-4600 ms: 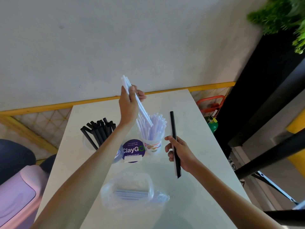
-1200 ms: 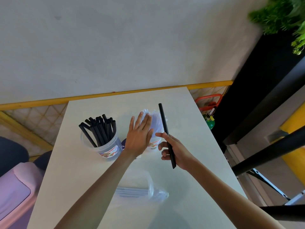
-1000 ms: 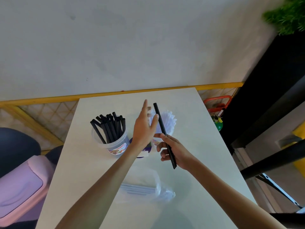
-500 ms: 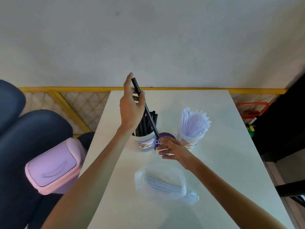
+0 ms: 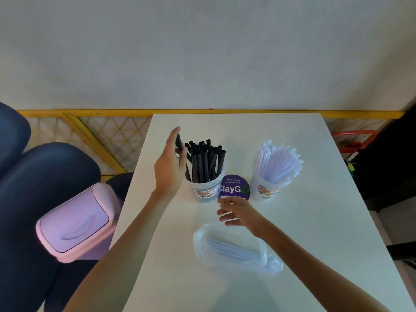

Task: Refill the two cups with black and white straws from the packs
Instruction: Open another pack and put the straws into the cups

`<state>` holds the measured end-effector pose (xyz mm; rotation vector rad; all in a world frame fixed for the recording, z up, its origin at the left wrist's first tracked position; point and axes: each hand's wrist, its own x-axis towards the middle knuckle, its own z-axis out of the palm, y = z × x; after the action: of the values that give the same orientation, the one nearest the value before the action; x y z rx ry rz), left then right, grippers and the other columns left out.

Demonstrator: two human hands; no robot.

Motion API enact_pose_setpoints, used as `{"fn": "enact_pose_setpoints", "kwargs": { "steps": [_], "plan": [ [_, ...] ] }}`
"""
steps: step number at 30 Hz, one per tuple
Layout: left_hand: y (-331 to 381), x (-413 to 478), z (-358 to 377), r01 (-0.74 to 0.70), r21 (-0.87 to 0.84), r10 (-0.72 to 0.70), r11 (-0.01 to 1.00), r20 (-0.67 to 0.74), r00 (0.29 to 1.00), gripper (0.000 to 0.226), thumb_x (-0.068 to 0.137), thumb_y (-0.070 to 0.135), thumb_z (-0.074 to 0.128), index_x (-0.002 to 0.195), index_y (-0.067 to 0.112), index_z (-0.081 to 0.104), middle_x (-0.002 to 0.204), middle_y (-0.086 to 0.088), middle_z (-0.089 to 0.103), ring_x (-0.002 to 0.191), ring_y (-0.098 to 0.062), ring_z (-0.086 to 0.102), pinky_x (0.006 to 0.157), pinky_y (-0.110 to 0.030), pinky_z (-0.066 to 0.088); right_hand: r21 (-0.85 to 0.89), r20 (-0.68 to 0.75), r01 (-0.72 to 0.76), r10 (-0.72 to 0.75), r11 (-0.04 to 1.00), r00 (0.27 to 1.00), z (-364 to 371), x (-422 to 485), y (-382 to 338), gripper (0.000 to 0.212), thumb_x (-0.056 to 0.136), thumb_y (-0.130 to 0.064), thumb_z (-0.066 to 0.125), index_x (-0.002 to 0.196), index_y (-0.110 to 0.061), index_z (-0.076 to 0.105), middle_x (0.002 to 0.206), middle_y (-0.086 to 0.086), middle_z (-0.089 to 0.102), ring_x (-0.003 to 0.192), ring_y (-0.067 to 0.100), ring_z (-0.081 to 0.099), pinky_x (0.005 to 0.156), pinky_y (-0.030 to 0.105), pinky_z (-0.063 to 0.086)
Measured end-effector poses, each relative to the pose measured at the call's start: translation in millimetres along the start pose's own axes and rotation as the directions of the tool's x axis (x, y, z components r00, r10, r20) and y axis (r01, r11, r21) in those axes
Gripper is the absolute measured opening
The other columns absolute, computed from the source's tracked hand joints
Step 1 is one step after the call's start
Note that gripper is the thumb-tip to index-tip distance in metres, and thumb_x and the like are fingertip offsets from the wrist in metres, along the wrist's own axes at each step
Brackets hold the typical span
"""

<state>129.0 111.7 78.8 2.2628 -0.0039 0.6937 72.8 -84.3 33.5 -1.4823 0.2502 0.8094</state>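
The lone black straw point(image 5: 179, 141) is now in the L hand point(image 5: 170, 164), pinched btw thumb & fingertips near its top, just left of the black-straw cup point(image 5: 203, 192). Its lower end seems to dip inside that cup's left rim, tho the palm hides part of the shaft. Approx. 1 s ago the R hand held this straw to the cup's right while the L hand patted the white bunch flat. Half a sec ago it had crossed to the L hand & stood high over the cup. Now it sits lower, so the hand-off is done & the straw is going in among the black straws point(image 5: 206, 161) already standing there. The R hand point(image 5: 236, 213) is emptied, fingers loose & spread, just in front-right of the cup at the near edge of the purple ClayGo sticker point(image 5: 234, 188); can't tell if it touches the table point(image 5: 304, 221). The white-straw cup point(image 5: 266, 191) stands right of the black-straw cup, sticker btw them, packed full. The clear pack point(image 5: 202, 240) lies nearer the person than the cup, w/ a few white straws point(image 5: 231, 248) left inside. So the black side prob. needs only the release, no black pack in view, & the pack's leftovers look like the remaining job. A pink bin point(image 5: 72, 226) sits off the table, well left of the cup.
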Motion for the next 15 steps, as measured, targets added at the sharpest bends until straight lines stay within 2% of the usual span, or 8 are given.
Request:
{"fn": "enact_pose_setpoints", "kwargs": {
  "steps": [3,7,10,13,15],
  "plan": [
    [-12,-13,10,0.035,-0.004,-0.035,0.999,0.056,0.998,0.047,0.094,0.016,0.052,0.138,0.015,0.037,0.118,-0.008,0.063,0.088,-0.027,0.066,0.079,-0.035,0.053,-0.006,-0.012,-0.014,0.014,1.0,1.0,-1,4,2,0.014,0.095,-0.014,0.052,0.107,-0.012,0.059,0.086,0.004,0.066,0.075,0.017,0.063,0.077,0.029,0.052],
    [-22,-24,21,0.034,0.015,-0.036,0.999,0.099,0.994,0.046,0.094,0.015,0.052,0.138,0.013,0.039,0.122,-0.008,0.062,0.1,-0.026,0.065,0.08,-0.031,0.05,-0.011,-0.025,-0.033,0.032,0.999,0.999,-1,10,4,0.015,0.095,-0.014,0.051,0.108,-0.012,0.058,0.086,0.004,0.066,0.075,0.016,0.063,0.077,0.028,0.052],
    [-26,-25,26,-0.084,0.074,0.077,0.994,0.096,0.992,0.044,0.094,0.02,0.048,0.136,0.014,0.038,0.116,-0.013,0.062,0.105,-0.021,0.055,0.083,-0.031,0.046,-0.011,-0.032,-0.037,0.037,0.999,0.999,0,12,6,0.014,0.095,-0.014,0.051,0.108,-0.013,0.058,0.086,0.004,0.066,0.075,0.016,0.063,0.078,0.029,0.052],
    [-33,-23,31,-0.217,0.218,0.205,0.951,0.075,0.976,0.038,0.098,0.023,0.039,0.133,0.008,0.042,0.123,-0.014,0.057,0.116,-0.024,0.044,0.1,-0.042,0.04,-0.023,-0.032,-0.039,0.038,0.999,0.999,2,14,7,0.015,0.095,-0.015,0.051,0.109,-0.012,0.058,0.086,0.003,0.066,0.075,0.016,0.063,0.08,0.029,0.052],
    [-34,-24,34,-0.221,0.29,0.205,0.931,0.085,0.975,0.041,0.101,0.027,0.028,0.129,0.006,0.049,0.132,-0.016,0.052,0.125,-0.027,0.038,0.107,-0.049,0.032,-0.04,-0.03,-0.041,0.04,0.998,0.999,4,14,7,0.016,0.095,-0.015,0.051,0.11,-0.012,0.057,0.087,0.003,0.066,0.075,0.015,0.063,0.079,0.028,0.052]
  ]
}}
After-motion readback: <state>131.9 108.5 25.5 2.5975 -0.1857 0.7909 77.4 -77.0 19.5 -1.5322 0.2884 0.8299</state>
